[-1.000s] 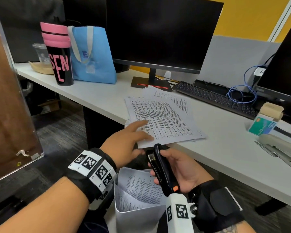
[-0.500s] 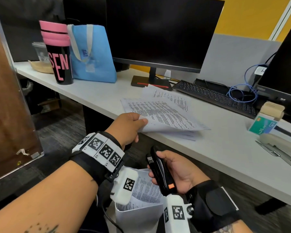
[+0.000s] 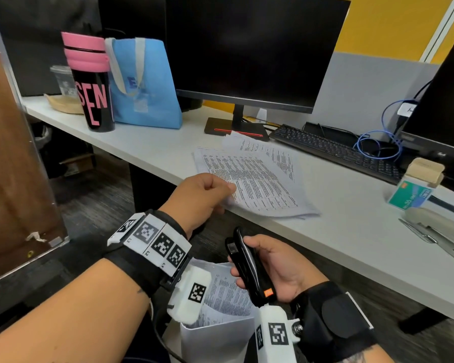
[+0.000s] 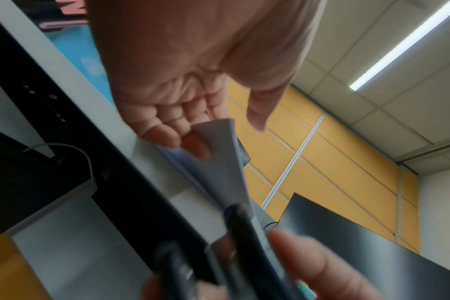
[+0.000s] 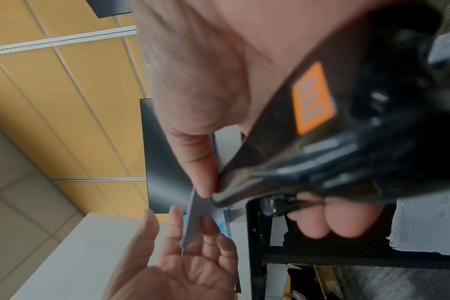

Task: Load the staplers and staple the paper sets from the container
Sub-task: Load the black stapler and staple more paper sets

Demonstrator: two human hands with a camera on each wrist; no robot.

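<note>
A stack of printed paper sets (image 3: 257,179) lies at the desk's near edge. My left hand (image 3: 224,197) pinches its near left corner, thumb on top and fingers curled beneath; the left wrist view shows that paper corner (image 4: 219,154) bent over my fingertips (image 4: 195,150). Below the desk edge my right hand (image 3: 247,258) grips a black stapler (image 3: 249,268) with an orange label (image 5: 312,97), nose pointing up at the corner, a short way under it. A white container (image 3: 215,336) with more printed sheets stands low between my wrists.
On the white desk (image 3: 351,231) a second, grey stapler (image 3: 440,231) lies at the right beside a green staple box (image 3: 410,195). Behind the papers are a monitor (image 3: 247,48), a keyboard (image 3: 333,150), a blue bag (image 3: 144,85) and a pink-lidded tumbler (image 3: 92,85).
My left hand went from lying flat on the top sheet to pinching the stack's near corner and lifting it off the desk edge. The right hand with the stapler barely moved.
</note>
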